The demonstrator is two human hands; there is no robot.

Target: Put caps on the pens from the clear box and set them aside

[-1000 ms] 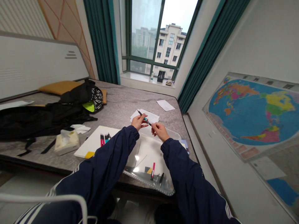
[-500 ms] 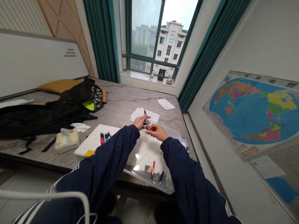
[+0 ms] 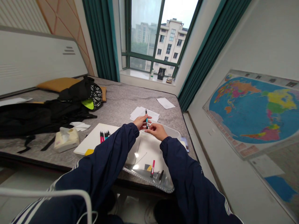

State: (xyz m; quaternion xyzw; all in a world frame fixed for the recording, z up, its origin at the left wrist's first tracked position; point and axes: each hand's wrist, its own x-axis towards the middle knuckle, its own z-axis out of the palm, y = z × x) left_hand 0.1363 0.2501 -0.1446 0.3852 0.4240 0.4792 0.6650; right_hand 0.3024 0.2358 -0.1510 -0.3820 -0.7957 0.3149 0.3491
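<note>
My left hand point(image 3: 140, 122) is closed around a black and light-blue pen point(image 3: 146, 119), held nearly upright above the papers. My right hand point(image 3: 159, 132) pinches at the pen's lower end; whether a small part sits between those fingertips is too small to tell. Beneath both hands lies a clear plastic sheet or pouch point(image 3: 153, 149) with a ridged edge. On its near part are a red pen barrel point(image 3: 152, 168) and a black pen piece point(image 3: 161, 175). Several red, teal and black pens point(image 3: 104, 136) lie in a row on a white pad point(image 3: 90, 138) left of my sleeve.
White papers point(image 3: 137, 112) lie beyond my hands, with another sheet point(image 3: 165, 103) farther right. A tissue pack point(image 3: 67, 139) and a black bag point(image 3: 44, 115) are on the left. A phone-like object point(image 3: 185, 144) sits at the right edge. A white tube point(image 3: 46, 194) crosses the lower left.
Both hands stay almost in place with the pen between them. The pen is slightly more upright, and the view has shifted a little.
</note>
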